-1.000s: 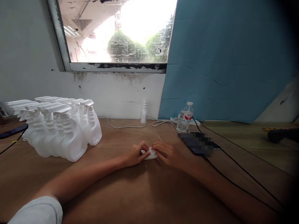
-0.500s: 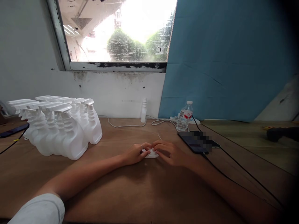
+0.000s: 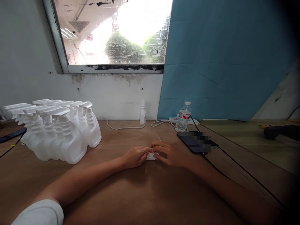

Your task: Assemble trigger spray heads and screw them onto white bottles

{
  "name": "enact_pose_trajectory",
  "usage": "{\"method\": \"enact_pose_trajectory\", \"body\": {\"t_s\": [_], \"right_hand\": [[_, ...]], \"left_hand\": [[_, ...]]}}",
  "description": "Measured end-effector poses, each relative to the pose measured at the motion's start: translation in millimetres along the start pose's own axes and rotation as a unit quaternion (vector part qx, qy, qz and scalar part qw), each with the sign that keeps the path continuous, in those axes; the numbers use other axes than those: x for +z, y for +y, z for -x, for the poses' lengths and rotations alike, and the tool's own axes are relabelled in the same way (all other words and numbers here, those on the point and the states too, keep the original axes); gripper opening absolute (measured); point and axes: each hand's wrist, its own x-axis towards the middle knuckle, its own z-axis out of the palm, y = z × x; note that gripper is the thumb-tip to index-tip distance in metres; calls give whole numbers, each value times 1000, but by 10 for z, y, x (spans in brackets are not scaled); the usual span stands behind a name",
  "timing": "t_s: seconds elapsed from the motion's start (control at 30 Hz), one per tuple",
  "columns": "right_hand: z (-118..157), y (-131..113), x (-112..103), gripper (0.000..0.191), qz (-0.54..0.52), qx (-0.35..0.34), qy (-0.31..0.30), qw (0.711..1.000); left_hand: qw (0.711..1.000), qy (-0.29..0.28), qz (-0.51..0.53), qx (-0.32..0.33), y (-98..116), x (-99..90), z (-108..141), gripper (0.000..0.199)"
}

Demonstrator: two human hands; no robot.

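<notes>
Head view: white spray bottles (image 3: 73, 137) stand left, clear bottle (image 3: 182, 122) far right, contents unclear; left hand (image 3: 133, 157) and right hand (image 3: 170, 154), knuckles up, grasp a white piece (image 3: 151, 157)

Qty: 2 rows of spray btls (image 3: 73, 140), min. 6 total, exact no. unclear due to overlap. Also 1 small btl (image 3: 142, 113), 1 water btl (image 3: 182, 120), 1 ring (image 3: 143, 151), 1 phone (image 3: 12, 136) L, 2 dark devices (image 3: 192, 144) R. White pcs (image 3: 151, 157), ctr: no. unclear.

Makeshift workshop — white spray bottles (image 3: 76, 140) massed on wooden worktable (image 3: 126, 193)
</notes>
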Motion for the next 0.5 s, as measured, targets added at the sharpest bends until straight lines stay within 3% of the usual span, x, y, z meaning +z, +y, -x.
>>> {"method": "enact_pose_trajectory", "body": {"t_s": [0.37, 0.5], "right_hand": [[25, 56, 88, 14, -54, 18, 1, 998], [25, -21, 56, 15, -2, 19, 1, 1000]], "left_hand": [[1000, 14, 10, 13, -9, 25, -16, 30], [1000, 13, -7, 21, -20, 26, -20, 32]]}}
